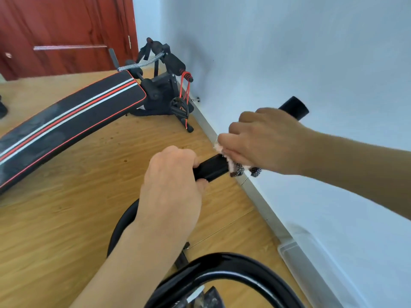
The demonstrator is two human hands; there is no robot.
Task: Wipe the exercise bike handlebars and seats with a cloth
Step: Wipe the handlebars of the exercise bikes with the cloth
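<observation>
A glossy black frame tube [222,262] curves at 6 o'clock. At centre the left hand [171,181] clamps the handlebar [211,168], steadying it. Toward 2 o'clock the right hand [266,141] squeezes the cloth [236,171] round the same bar. A tight wrap, slid toward the bar's end at 1 o'clock, should clean best. The bar looks matte black. A bench [73,116] lies at 10 o'clock.

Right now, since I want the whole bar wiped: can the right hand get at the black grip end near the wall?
Probably yes. The right hand, gripping the cloth on the handlebar, sits right beside the black grip end, with nothing between them.
</observation>
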